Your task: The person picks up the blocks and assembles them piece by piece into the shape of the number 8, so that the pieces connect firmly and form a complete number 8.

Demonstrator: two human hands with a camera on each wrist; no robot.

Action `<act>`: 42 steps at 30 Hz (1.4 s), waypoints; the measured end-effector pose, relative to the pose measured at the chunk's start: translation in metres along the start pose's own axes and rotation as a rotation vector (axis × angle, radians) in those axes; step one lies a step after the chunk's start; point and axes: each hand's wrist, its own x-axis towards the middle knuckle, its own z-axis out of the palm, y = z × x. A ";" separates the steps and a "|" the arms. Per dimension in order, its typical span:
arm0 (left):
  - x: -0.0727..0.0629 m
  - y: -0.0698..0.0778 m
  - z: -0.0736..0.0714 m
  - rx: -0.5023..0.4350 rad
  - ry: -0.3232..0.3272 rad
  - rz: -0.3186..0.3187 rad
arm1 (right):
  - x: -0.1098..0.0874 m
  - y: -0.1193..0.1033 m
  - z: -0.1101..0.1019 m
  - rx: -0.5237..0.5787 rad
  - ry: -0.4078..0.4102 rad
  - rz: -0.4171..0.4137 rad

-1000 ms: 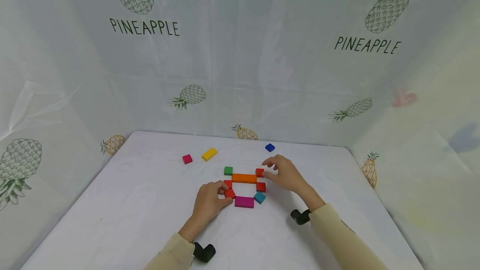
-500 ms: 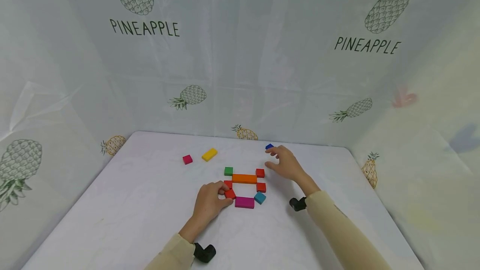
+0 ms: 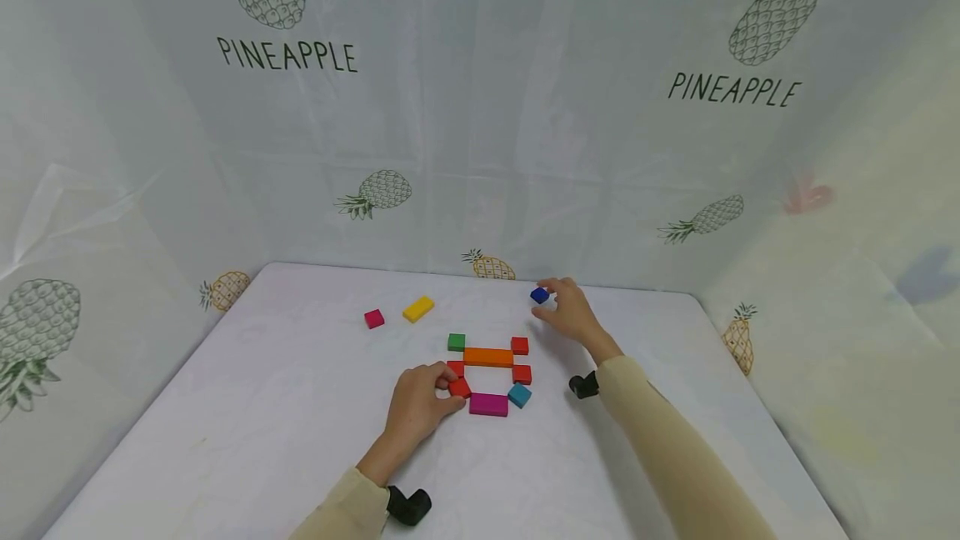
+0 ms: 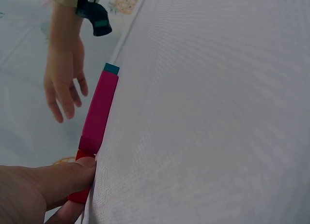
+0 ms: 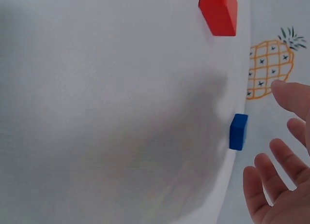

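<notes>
My left hand (image 3: 417, 403) pinches a red block (image 3: 460, 388) at the front left of a ring of blocks; thumb and fingers lie on either side of it in the left wrist view. A magenta block (image 3: 489, 404) touches its corner, with a teal block (image 3: 520, 395) at the other end. At the table's back, my right hand (image 3: 572, 312) is at a small blue block (image 3: 539, 295), fingers spread and thumb apart. In the right wrist view a gap shows between the fingers and the blue block (image 5: 238, 132).
An orange block (image 3: 488, 357) spans the ring's back, between a green block (image 3: 457, 342) and red blocks (image 3: 520, 346). A yellow block (image 3: 418, 309) and a crimson block (image 3: 374, 319) lie at the back left. A pineapple-print sheet (image 3: 480, 107) hangs behind the white table (image 3: 262, 407).
My right hand has moved away from the red block at the ring's back right, toward the back of the table, to the blue block. The left hand has stayed on its red block.
</notes>
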 end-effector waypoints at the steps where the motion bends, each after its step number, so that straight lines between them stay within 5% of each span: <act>1: 0.000 0.000 0.000 -0.001 0.002 0.002 | 0.002 0.001 0.001 0.002 0.001 0.014; 21: 0.000 0.001 0.002 -0.006 -0.002 0.012 | 0.023 0.020 0.021 0.002 0.000 0.228; 42: 0.000 0.001 0.001 0.003 0.006 0.001 | 0.038 0.022 0.029 -0.048 0.031 0.250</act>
